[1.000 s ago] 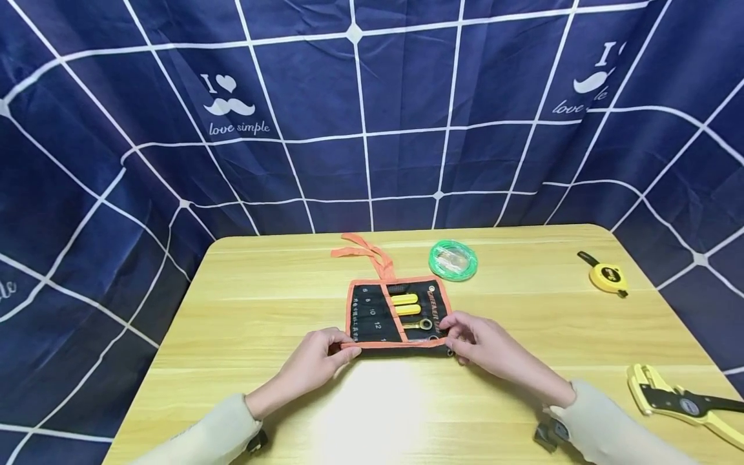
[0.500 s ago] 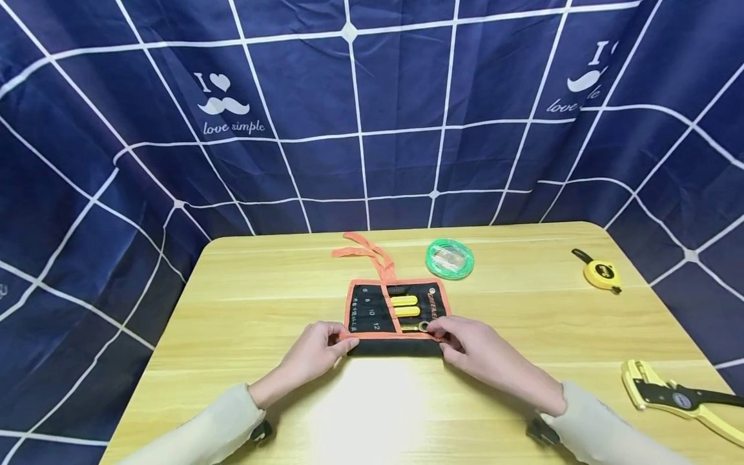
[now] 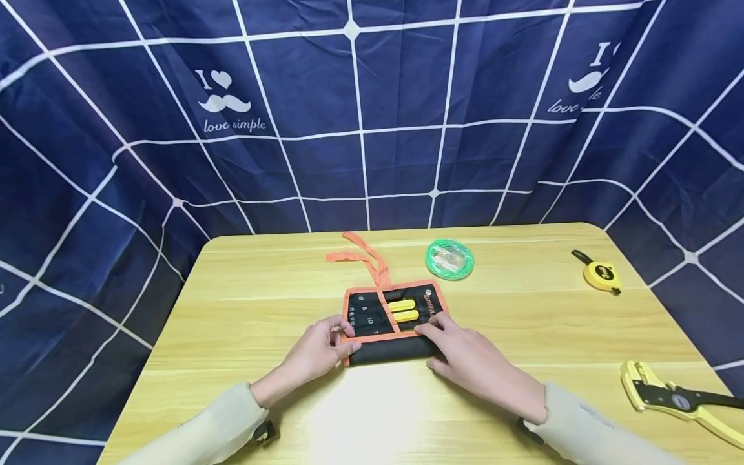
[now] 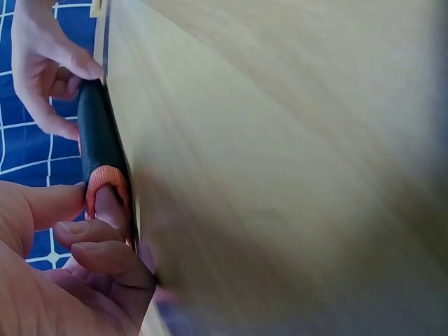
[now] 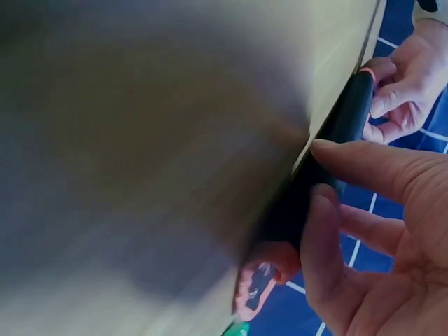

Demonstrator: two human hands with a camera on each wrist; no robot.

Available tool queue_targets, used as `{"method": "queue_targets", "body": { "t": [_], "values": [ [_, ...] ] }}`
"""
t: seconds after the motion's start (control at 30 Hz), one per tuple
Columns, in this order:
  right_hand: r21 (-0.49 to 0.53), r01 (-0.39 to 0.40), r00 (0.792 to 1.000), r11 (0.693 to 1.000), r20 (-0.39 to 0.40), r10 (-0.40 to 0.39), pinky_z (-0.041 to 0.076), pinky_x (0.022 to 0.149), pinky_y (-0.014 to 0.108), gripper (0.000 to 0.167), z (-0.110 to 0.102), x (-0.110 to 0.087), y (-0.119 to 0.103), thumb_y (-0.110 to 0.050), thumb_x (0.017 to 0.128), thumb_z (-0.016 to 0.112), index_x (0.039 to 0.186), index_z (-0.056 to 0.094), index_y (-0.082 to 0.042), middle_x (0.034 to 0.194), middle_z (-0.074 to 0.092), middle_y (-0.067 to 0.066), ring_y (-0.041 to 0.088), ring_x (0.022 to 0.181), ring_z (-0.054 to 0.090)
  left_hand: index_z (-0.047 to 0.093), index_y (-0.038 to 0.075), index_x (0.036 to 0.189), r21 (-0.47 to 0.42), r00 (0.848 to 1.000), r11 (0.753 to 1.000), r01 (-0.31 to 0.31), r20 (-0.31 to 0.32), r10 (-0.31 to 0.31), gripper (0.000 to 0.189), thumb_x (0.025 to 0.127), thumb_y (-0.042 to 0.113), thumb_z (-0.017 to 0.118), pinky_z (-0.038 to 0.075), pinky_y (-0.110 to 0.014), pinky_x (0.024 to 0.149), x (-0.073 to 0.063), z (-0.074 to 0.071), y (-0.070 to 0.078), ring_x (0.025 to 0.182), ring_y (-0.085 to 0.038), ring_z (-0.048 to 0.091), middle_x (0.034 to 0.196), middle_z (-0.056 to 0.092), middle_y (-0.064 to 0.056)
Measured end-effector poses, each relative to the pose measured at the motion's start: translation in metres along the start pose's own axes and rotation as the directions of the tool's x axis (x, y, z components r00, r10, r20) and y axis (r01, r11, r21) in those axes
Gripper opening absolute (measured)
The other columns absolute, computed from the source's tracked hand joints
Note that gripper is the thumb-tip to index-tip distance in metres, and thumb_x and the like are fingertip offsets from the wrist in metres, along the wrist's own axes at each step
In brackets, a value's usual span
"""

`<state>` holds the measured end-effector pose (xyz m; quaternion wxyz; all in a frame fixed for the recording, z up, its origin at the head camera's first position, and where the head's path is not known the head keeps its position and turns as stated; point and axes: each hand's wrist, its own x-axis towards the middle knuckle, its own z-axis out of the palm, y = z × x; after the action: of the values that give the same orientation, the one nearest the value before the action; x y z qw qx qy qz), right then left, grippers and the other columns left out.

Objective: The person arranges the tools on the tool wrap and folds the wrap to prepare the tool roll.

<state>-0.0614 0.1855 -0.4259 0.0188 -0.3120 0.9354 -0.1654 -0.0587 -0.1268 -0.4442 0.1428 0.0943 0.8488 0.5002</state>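
A black cloth tool roll (image 3: 392, 351) with orange edging lies partly rolled, its near edge folded into a thick black band. Two yellow handles (image 3: 405, 316) show in its pocket, beside a panel printed with numbers. My left hand (image 3: 314, 352) grips the left end of the band; in the left wrist view a fingertip sits inside the orange-edged end (image 4: 108, 175). My right hand (image 3: 471, 355) holds the band toward its right end, fingers on top and thumb at the near side. From the right wrist view, something shiny (image 5: 260, 278) shows inside the roll's open end.
Orange tie ribbons (image 3: 366, 255) trail from the roll's far edge. Behind it lies a coil of green wire (image 3: 450, 259). A yellow tape measure (image 3: 602, 275) and a yellow-and-black wire stripper (image 3: 674, 397) lie to the right. A blue curtain (image 3: 401, 161) hangs behind the wooden table (image 3: 244, 290).
The near edge has been rolled farther away, covering the ring-ended wrench and part of the numbers. My right hand has moved left along the band. The ribbons have shifted slightly left.
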Motion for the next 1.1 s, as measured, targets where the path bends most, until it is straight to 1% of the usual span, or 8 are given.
{"method": "queue_targets", "body": {
  "t": [0.1,0.2,0.33,0.47,0.6,0.77,0.97,1.1],
  "values": [
    [-0.038,0.032,0.999,0.999,-0.01,-0.032,0.057,0.065,0.04,0.043,0.001,0.004,-0.003,-0.02,0.091,0.092,0.129,0.076,-0.009,0.12,0.063,0.007,0.015,0.07,0.064,0.065,0.007,0.107,-0.011,1.0,1.0,0.007,0.022,-0.006,0.017,0.103,0.016,0.08,0.038,-0.024,0.052,0.0,0.001,0.001,0.051,-0.01,0.052,0.066,0.068,-0.001],
    [-0.032,0.065,0.998,0.997,-0.018,-0.066,0.061,0.073,0.044,0.039,0.001,0.006,-0.001,-0.021,0.093,0.09,0.126,0.077,-0.006,0.12,0.068,0.007,0.024,0.086,0.074,0.065,0.008,0.105,-0.001,1.0,1.0,0.007,0.025,-0.007,0.016,0.103,0.016,0.079,0.038,-0.024,0.052,0.0,0.0,0.001,0.052,-0.01,0.051,0.066,0.068,0.0],
    [0.006,0.089,0.996,0.996,-0.032,-0.089,0.062,0.084,0.047,0.036,0.002,0.006,0.002,-0.022,0.096,0.087,0.127,0.076,-0.006,0.122,0.072,0.006,0.027,0.103,0.076,0.065,0.012,0.102,0.021,1.0,1.0,-0.015,0.02,0.015,0.013,0.104,0.016,0.077,0.04,-0.025,0.053,0.0,-0.001,0.001,0.053,-0.011,0.052,0.066,0.065,0.001],
    [0.029,0.102,0.993,0.994,-0.054,-0.101,0.061,0.078,0.042,0.033,0.003,0.006,0.004,-0.021,0.097,0.086,0.126,0.076,-0.007,0.116,0.069,0.001,0.016,0.089,0.072,0.067,0.015,0.102,0.054,0.999,0.998,-0.046,0.023,0.044,0.012,0.103,0.02,0.078,0.042,-0.027,0.056,-0.001,-0.001,0.0,0.056,-0.011,0.055,0.067,0.061,0.002],
    [0.038,0.127,0.989,0.991,-0.084,-0.123,0.058,0.071,0.036,0.03,0.002,0.006,0.005,-0.017,0.098,0.085,0.124,0.078,-0.005,0.11,0.064,0.0,0.009,0.077,0.062,0.07,0.015,0.108,0.088,0.996,0.993,-0.081,0.045,0.077,0.027,0.095,0.028,0.089,0.043,-0.029,0.063,-0.003,-0.002,-0.001,0.068,-0.013,0.055,0.079,0.059,0.002],
    [0.022,0.146,0.985,0.989,-0.095,-0.144,0.058,0.072,0.036,0.023,0.0,0.008,0.008,-0.014,0.099,0.083,0.12,0.08,-0.004,0.107,0.063,-0.001,0.01,0.079,0.063,0.076,0.015,0.111,0.168,0.985,0.972,-0.166,0.067,0.156,0.032,0.087,0.019,0.096,0.045,-0.03,0.071,-0.003,-0.002,-0.003,0.082,-0.015,0.054,0.097,0.059,0.0],
    [0.046,0.112,0.989,0.993,-0.098,-0.107,0.061,0.085,0.044,0.016,0.003,0.012,0.013,-0.016,0.104,0.078,0.118,0.082,-0.008,0.109,0.067,-0.004,0.022,0.104,0.075,0.082,0.008,0.113,0.221,0.977,0.952,-0.213,0.046,0.208,0.025,0.089,0.008,0.09,0.045,-0.028,0.07,-0.002,-0.003,-0.002,0.078,-0.012,0.053,0.1,0.057,0.0],
    [0.133,0.073,0.993,0.988,-0.098,-0.06,0.055,0.103,0.052,0.019,0.005,0.016,0.019,-0.011,0.105,0.075,0.123,0.08,-0.011,0.116,0.072,-0.003,0.034,0.129,0.068,0.083,0.003,0.117,0.208,0.976,0.954,-0.216,0.046,0.211,0.023,0.094,0.008,0.085,0.047,-0.028,0.067,0.0,-0.005,-0.003,0.076,-0.008,0.054,0.096,0.061,0.006]
  ]
}}
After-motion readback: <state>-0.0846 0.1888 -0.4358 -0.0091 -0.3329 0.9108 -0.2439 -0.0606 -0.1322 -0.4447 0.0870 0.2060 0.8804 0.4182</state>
